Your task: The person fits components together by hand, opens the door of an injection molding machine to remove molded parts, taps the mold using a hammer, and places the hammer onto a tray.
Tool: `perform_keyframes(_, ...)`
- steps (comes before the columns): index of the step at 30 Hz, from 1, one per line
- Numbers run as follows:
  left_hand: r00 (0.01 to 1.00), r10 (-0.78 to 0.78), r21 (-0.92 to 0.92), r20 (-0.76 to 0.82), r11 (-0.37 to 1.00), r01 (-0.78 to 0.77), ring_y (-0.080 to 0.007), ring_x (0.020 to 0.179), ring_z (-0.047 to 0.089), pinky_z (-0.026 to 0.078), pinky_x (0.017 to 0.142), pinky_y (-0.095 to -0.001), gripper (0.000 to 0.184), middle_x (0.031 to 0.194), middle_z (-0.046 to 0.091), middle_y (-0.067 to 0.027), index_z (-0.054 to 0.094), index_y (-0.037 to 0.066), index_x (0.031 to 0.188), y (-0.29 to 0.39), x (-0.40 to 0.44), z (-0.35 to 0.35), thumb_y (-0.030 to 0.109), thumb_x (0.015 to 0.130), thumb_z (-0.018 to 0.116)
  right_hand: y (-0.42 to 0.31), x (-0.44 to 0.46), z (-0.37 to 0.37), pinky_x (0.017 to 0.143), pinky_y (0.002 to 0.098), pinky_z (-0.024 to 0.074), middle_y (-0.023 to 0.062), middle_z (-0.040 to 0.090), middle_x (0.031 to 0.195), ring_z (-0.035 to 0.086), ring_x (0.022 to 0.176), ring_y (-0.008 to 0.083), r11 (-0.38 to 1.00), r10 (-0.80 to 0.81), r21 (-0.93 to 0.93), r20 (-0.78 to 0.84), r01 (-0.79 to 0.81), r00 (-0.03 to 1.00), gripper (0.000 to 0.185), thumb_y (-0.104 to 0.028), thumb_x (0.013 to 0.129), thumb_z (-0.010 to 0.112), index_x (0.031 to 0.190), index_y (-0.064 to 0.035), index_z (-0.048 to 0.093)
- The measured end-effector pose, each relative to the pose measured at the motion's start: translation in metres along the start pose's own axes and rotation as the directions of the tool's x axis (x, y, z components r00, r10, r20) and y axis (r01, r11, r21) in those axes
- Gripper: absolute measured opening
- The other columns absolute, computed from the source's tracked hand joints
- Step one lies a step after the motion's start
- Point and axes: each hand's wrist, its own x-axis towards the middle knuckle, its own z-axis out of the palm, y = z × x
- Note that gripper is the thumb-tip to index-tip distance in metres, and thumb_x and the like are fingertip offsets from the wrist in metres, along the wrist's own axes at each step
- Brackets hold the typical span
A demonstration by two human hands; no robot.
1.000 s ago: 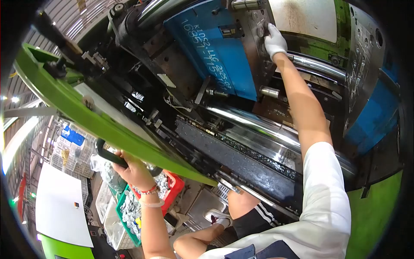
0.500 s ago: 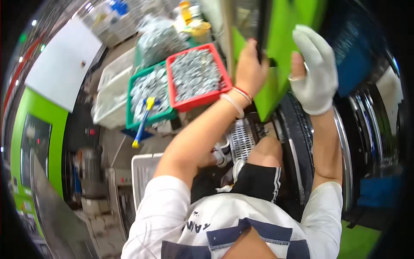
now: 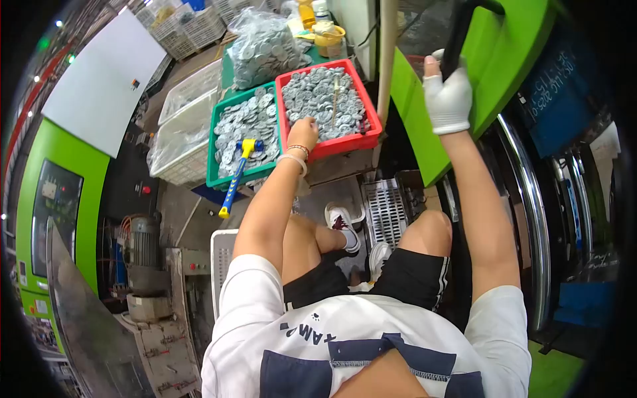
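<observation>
My left hand (image 3: 303, 135), bare with bracelets at the wrist, reaches to the near edge of the red tray (image 3: 335, 147). Its fingers are curled against the grey metal discs (image 3: 318, 99) piled there; what they pinch, if anything, is hidden. A thin stick (image 3: 335, 99) lies on that pile. My right hand (image 3: 448, 103), in a white glove with a bare thumb tip, is closed around the black handle (image 3: 458, 36) of a green machine door (image 3: 507, 60). Left of the red tray, a green tray (image 3: 213, 156) holds similar discs, with a blue and yellow hammer (image 3: 237, 178) across its edge.
A clear bag of discs (image 3: 262, 53) stands behind the trays, near a yellow tub (image 3: 328, 43). White crates (image 3: 182, 149) are stacked at left. Polished machine bars (image 3: 531, 219) run along my right. A metal grate step (image 3: 385, 212) lies by my feet.
My left hand has left the door handle and come down to the red tray. My gloved right hand, raised beside the door before, now grips the handle, which sits farther right in view.
</observation>
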Motion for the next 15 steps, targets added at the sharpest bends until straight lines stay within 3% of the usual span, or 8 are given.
perform_keyframes(1,0.999,-0.026,-0.001,0.026,1.000,0.026,-0.0354,0.097,0.057,0.046,0.084,-0.0423,0.024,0.098,0.062,-0.0176,0.064,0.007,0.100,-0.001,0.011,0.010,0.021,0.081,0.057,-0.003,-0.001,0.001,0.055,0.0309,0.0475,0.0059,0.059,0.066,0.060,0.058,0.0193,0.997,-0.055,-0.065,-0.055,0.052,0.997,0.022,-0.026,0.086,0.061,0.090,-0.0054,0.056)
perform_keyframes(2,0.997,-0.059,0.028,0.044,0.998,0.058,-0.0369,0.099,0.056,0.046,0.086,-0.0433,0.033,0.102,0.060,-0.0205,0.060,0.006,0.109,0.003,0.019,0.014,0.022,0.079,0.058,-0.003,-0.002,0.003,0.059,0.0349,0.0486,0.0094,0.062,0.070,0.062,0.062,0.0255,0.992,-0.001,-0.130,-0.060,-0.006,0.998,0.022,-0.026,0.085,0.061,0.092,-0.0060,0.055)
perform_keyframes(5,0.993,-0.116,0.155,0.005,0.981,0.114,-0.0395,0.103,0.054,0.045,0.088,-0.0441,0.045,0.116,0.052,-0.0236,0.052,0.005,0.119,0.014,0.027,0.030,0.020,0.078,0.061,0.003,-0.006,0.005,0.060,0.0373,0.0492,0.0103,0.062,0.071,0.063,0.064,0.0281,0.973,-0.021,-0.232,-0.120,-0.007,0.993,0.019,-0.022,0.083,0.061,0.094,-0.0075,0.055)
perform_keyframes(6,0.999,-0.030,0.143,-0.022,0.989,0.033,-0.0398,0.102,0.054,0.045,0.088,-0.0444,0.040,0.116,0.052,-0.0226,0.055,0.005,0.114,0.006,0.032,0.040,0.020,0.078,0.061,0.000,-0.005,0.003,0.059,0.0378,0.0493,0.0098,0.062,0.071,0.063,0.063,0.0285,0.977,0.012,-0.209,-0.099,-0.033,0.995,0.020,-0.022,0.083,0.061,0.096,-0.0078,0.054)
perform_keyframes(7,0.991,-0.113,0.250,0.077,0.964,0.090,-0.0386,0.100,0.055,0.046,0.087,-0.0433,0.033,0.113,0.053,-0.0215,0.057,0.006,0.109,0.022,0.029,0.031,0.020,0.079,0.060,-0.002,-0.006,0.002,0.058,0.0383,0.0493,0.0093,0.063,0.070,0.063,0.062,0.0290,0.982,0.051,-0.176,-0.072,-0.063,0.996,0.022,-0.021,0.082,0.061,0.097,-0.0081,0.053)
perform_keyframes(10,0.994,-0.106,0.249,0.031,0.964,0.095,-0.0336,0.104,0.055,0.046,0.087,-0.0412,0.029,0.113,0.055,-0.0167,0.061,0.013,0.108,0.007,0.035,0.039,0.022,0.080,0.060,-0.003,-0.007,0.002,0.057,0.0380,0.0496,0.0084,0.064,0.070,0.063,0.060,0.0289,0.975,0.085,-0.201,-0.052,-0.093,0.995,0.024,-0.021,0.082,0.061,0.101,-0.0088,0.051)
perform_keyframes(13,0.998,-0.053,0.224,0.026,0.973,0.046,-0.0313,0.096,0.059,0.048,0.081,-0.0396,0.023,0.104,0.060,-0.0143,0.063,0.011,0.103,0.004,0.030,0.027,0.019,0.082,0.059,0.001,-0.008,0.005,0.057,0.0381,0.0499,0.0082,0.065,0.072,0.064,0.061,0.0288,0.979,0.019,-0.201,-0.083,-0.035,0.996,0.025,-0.020,0.083,0.060,0.102,-0.0082,0.050)
perform_keyframes(15,0.998,-0.048,0.101,-0.026,0.994,0.051,-0.0329,0.090,0.060,0.047,0.078,-0.0423,0.016,0.102,0.061,-0.0129,0.065,0.011,0.093,0.017,0.016,0.008,0.022,0.084,0.057,0.002,-0.008,0.004,0.058,0.0386,0.0501,0.0083,0.066,0.074,0.064,0.062,0.0289,0.982,0.028,-0.185,-0.069,-0.041,0.997,0.025,-0.019,0.083,0.060,0.103,-0.0080,0.050)
